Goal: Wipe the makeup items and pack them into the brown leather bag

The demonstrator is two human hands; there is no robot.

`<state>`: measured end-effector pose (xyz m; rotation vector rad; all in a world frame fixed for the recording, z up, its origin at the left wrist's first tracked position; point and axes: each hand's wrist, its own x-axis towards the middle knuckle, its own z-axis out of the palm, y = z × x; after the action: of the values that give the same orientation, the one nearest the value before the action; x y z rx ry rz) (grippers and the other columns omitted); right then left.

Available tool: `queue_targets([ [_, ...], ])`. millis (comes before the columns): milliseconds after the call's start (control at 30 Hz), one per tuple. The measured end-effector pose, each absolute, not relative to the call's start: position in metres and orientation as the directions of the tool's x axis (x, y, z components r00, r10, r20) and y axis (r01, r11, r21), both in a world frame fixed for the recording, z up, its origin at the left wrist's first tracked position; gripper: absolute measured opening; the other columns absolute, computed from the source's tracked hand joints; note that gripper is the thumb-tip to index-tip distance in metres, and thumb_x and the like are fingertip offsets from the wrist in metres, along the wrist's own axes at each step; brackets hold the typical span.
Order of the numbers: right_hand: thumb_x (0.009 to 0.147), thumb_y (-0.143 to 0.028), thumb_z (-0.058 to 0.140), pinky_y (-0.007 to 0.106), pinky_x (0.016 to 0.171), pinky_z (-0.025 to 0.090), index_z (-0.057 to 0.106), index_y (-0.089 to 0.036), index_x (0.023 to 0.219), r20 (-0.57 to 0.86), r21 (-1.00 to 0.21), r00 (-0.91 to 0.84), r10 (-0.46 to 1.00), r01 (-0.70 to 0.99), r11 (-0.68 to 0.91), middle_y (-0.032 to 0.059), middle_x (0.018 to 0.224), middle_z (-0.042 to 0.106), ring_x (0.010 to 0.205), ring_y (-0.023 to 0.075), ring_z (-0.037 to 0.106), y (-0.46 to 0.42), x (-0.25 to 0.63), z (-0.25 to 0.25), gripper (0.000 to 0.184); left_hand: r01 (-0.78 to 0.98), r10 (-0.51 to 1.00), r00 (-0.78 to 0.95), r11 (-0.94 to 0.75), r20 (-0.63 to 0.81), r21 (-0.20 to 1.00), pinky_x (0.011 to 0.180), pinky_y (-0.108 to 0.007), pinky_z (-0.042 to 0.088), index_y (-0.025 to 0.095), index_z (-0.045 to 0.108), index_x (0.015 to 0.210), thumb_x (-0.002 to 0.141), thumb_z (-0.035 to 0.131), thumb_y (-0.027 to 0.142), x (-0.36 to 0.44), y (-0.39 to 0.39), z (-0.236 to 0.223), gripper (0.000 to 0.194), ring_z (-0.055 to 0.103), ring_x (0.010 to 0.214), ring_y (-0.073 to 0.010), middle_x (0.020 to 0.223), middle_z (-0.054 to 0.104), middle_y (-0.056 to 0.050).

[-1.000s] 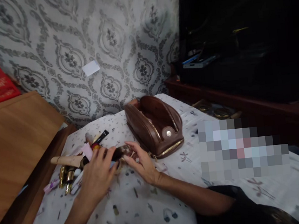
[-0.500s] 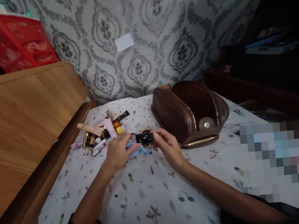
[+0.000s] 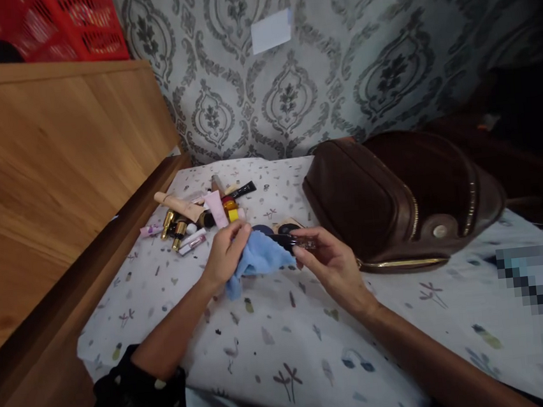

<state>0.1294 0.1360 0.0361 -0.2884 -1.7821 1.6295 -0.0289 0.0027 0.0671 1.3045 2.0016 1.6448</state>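
My left hand (image 3: 228, 252) is closed on a blue cloth (image 3: 262, 255), which drapes over one end of a dark cosmetic tube (image 3: 285, 240). The other end of that tube, brownish and see-through, is pinched between the thumb and fingers of my right hand (image 3: 329, 259). Just behind the tube lie round dark compacts (image 3: 289, 226), partly hidden by it. Left of my hands is a loose pile of makeup: a beige tube (image 3: 180, 206), a pink tube (image 3: 215, 207), a black tube (image 3: 244, 189) and gold-capped pieces (image 3: 168, 225).
A brown toiletry bag (image 3: 351, 189) stands unzipped on the right of the patterned tablecloth (image 3: 265, 332). A wooden panel (image 3: 65, 153) borders the left side, with a red basket (image 3: 91, 22) above it. A patterned wall closes off the back. Something at right is pixelated.
The tube has turned end for end or shifted grip, and the cloth now covers its left part and hangs spread out. The view has swung, bringing the bag closer.
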Motion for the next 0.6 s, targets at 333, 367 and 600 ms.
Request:
queue_targets([
  [333, 0.076, -0.052, 0.076, 0.023, 0.053, 0.043, 0.062, -0.023, 0.099, 0.107, -0.907, -0.822, 0.560, -0.312, -0.284, 0.0000, 0.077, 0.065, 0.062, 0.0120, 0.058, 0.131, 0.127, 0.039, 0.039, 0.202, 0.792, -0.510, -0.269, 0.336, 0.942, 0.084, -0.029, 0.049, 0.025, 0.056, 0.126, 0.074, 0.079, 0.034, -0.030, -0.001, 0.073, 0.058, 0.063, 0.094, -0.0187, 0.100, 0.068, -0.002],
  [367, 0.075, -0.052, 0.077, 0.024, 0.053, 0.043, 0.063, -0.023, 0.101, 0.059, -0.884, -0.842, 0.536, -0.294, -0.364, 0.0008, 0.077, 0.066, 0.062, 0.0121, 0.058, 0.132, 0.127, 0.040, 0.041, 0.198, 0.800, -0.496, -0.275, 0.338, 0.941, 0.084, -0.029, 0.049, 0.024, 0.056, 0.128, 0.075, 0.078, 0.035, -0.031, -0.001, 0.072, 0.059, 0.064, 0.093, -0.0192, 0.099, 0.068, -0.003],
  [600, 0.071, -0.047, 0.082, 0.021, 0.051, 0.039, 0.067, -0.020, 0.098, -0.068, -0.785, -0.893, 0.445, -0.227, -0.576, 0.0041, 0.077, 0.070, 0.058, 0.0096, 0.054, 0.129, 0.128, 0.047, 0.041, 0.200, 0.604, -0.762, -0.122, 0.232, 0.972, 0.044, -0.019, 0.034, 0.019, 0.067, 0.095, 0.087, 0.060, 0.057, -0.042, 0.003, 0.067, 0.039, 0.044, 0.048, -0.0083, 0.057, 0.049, 0.005],
])
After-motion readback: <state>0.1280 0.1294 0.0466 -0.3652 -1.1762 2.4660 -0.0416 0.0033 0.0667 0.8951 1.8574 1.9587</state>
